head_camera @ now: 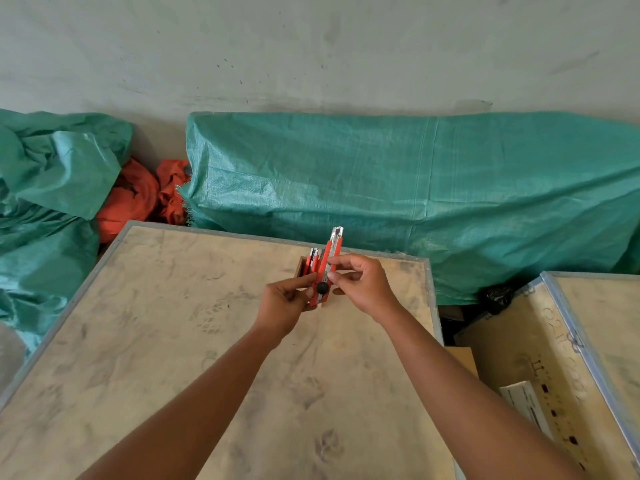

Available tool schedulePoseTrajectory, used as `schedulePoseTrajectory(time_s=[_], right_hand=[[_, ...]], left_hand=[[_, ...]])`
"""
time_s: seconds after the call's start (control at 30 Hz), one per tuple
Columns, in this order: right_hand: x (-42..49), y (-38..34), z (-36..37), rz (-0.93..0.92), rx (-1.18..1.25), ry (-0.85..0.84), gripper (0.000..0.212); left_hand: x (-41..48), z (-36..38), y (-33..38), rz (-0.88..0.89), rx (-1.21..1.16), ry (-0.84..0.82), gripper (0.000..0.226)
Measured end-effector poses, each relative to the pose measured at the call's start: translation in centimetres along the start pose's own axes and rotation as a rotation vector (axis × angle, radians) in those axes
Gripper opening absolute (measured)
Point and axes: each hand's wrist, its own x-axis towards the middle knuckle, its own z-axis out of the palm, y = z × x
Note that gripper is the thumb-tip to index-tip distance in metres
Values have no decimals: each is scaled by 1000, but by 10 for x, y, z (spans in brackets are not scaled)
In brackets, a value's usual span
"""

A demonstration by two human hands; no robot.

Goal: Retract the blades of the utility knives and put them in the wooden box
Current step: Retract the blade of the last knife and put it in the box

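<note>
One red utility knife (330,263) is held up over the small wooden box (302,266), its metal tip pointing away from the person. The left hand (285,304) pinches the lower end near the black knob (322,288), probably to steady it, while the right hand (360,284) closes thumb and finger on the body, it seems to work the slider. Other red knives (314,259) already stand in the box, which sits on a dusty plywood crate lid (173,341). Green tarpaulin (415,185) lies behind.
</note>
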Motion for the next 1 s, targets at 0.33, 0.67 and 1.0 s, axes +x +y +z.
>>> schedulePoseTrajectory(time_s=[0.33,0.67,1.0], right_hand=[[53,33,21,-9,-112,114,31],[60,48,45,-109,-269,224,21],[42,63,52,-134,-379,201,31]], left_hand=[[67,-15,-16,37,407,88,44],[82,-13,-34,6,641,-10,65],[88,-8,-42,59,722,-39,65]])
